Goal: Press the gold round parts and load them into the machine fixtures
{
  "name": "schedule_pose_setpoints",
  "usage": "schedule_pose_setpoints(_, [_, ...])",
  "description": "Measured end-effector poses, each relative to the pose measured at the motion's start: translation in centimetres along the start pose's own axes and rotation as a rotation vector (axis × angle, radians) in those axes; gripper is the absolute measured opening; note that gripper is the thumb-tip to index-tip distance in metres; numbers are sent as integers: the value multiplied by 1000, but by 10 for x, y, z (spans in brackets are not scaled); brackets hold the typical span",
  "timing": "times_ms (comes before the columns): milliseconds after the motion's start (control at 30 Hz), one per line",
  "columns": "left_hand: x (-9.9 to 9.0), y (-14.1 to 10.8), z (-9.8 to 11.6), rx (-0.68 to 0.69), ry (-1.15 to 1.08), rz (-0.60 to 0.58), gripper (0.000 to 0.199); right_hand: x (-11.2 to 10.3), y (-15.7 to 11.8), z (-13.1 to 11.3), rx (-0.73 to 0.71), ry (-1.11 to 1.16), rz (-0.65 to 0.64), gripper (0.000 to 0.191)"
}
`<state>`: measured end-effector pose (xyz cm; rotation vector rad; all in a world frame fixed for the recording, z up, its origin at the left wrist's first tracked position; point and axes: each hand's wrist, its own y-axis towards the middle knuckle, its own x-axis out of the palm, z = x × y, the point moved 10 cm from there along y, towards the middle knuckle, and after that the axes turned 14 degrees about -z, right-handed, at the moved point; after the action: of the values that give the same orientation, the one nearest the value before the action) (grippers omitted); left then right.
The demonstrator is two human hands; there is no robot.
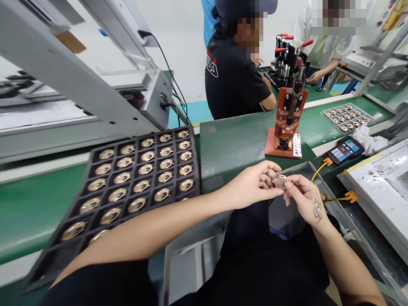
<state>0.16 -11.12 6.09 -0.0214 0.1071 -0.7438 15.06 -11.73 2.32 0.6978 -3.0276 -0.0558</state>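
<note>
Between my two hands, above my lap, is a round gold-coloured watch case [280,182] with a flat disc face turned toward me. My left hand [259,182] closes on its left edge with thumb and fingers. The thumb and fingers of my right hand [302,193] pinch its right side. On my left, a black compartment tray [134,142] holds rows of similar gold watch cases [123,178]; my left forearm passes over its near edge. Beyond my hands stands an orange press fixture [288,123] with a white label on its base.
A handheld keypad device [344,151] with yellow connectors lies at right, beside a white machine panel [382,187]. A clear tray of small parts [347,117] rests on the green bench further back. Two co-workers [236,76] are across the bench, near black clamps with red handles [288,55].
</note>
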Motion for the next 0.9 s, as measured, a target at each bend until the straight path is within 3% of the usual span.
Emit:
schedule_pose_setpoints(67, [-2,-6,-14,-45,-253,17,49,2,1,-3,-6,19,-11,34])
schedule_pose_setpoints(167, [-2,-16,-25,-72,-406,70,45,10,5,-3,-18,44,-67,31])
schedule_pose_setpoints(300, [-5,-36,-22,-31,-354,150,39,25,10,6,-27,4,-187,27])
schedule_pose_setpoints(367, [-22,-58,-18,-35,-174,228,27,32,14,19,-24,-45,-245,28])
schedule_pose_setpoints(433, [-54,-98,-13,-79,119,379,15,36,19,38,-7,-83,-298,30])
schedule_pose_setpoints(533, [-111,-190,-2,-235,589,680,8,39,26,75,51,-120,-370,36])
schedule_pose_setpoints(667, [-169,-336,-7,-673,919,1023,9,31,31,121,134,-165,-411,44])
schedule_pose_setpoints(767, [-178,-412,-20,-822,901,1112,6,26,33,147,175,-177,-407,48])
schedule_pose_setpoints(900, [-159,-456,-44,-881,811,1091,6,35,37,168,212,-165,-429,50])
